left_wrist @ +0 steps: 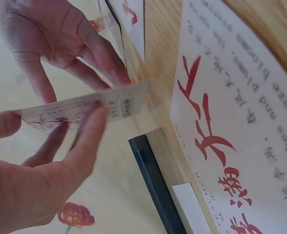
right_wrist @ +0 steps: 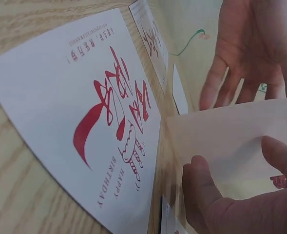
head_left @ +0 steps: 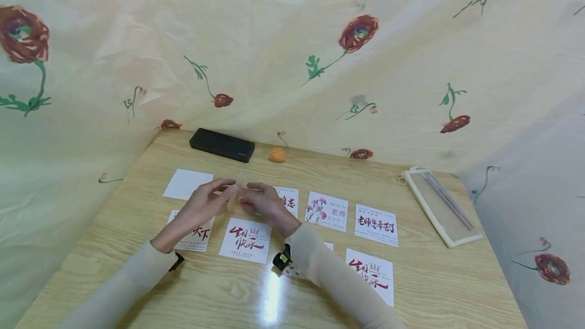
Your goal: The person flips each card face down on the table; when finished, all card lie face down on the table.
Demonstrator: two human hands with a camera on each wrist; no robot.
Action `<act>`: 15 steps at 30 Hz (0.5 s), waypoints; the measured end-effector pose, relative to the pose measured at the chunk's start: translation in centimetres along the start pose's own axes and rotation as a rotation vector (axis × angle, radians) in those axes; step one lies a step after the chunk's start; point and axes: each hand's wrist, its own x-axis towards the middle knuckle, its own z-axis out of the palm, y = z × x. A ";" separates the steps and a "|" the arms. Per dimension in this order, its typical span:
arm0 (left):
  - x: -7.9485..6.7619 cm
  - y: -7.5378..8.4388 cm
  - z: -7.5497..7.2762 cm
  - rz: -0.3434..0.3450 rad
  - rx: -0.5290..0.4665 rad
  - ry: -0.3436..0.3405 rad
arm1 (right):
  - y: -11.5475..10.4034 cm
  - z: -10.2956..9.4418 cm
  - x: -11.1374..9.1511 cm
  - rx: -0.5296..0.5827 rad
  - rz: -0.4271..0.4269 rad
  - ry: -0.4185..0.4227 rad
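Between both hands, over the table [head_left: 292, 308], a thin white card stands tilted. In the left wrist view this card [left_wrist: 126, 103] shows pink flowers and small print, slightly blurred; in the right wrist view its other face [right_wrist: 231, 134] is blank. My left hand [head_left: 205, 204] holds it, fingers on the printed face and thumb by one end. From the other side my right hand [head_left: 267, 204] grips it, thumb against the blank face. Beneath the hands lie a birthday card [head_left: 244, 240], a red-lettered card [head_left: 198, 235] partly under the left forearm, and another [head_left: 288, 198] partly behind the right hand.
Farther left lies a blank white card [head_left: 187, 184]. Rightward are a carnation card [head_left: 326, 211], a red-lettered card [head_left: 377, 223] and a second birthday card [head_left: 371, 275]. A black case [head_left: 221, 144], a small orange object [head_left: 276, 155] and a clear zip pouch [head_left: 441, 207] lie near the edges.
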 end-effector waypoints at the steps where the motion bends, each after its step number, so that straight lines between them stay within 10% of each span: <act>1: 0.0 0.1 -0.1 0.003 -0.026 0.010 | 0.0 0.0 0.0 -0.004 0.007 0.006; 15: 0.0 0.4 -1.4 0.042 -0.204 0.157 | -0.2 -0.1 0.5 -0.079 0.015 0.120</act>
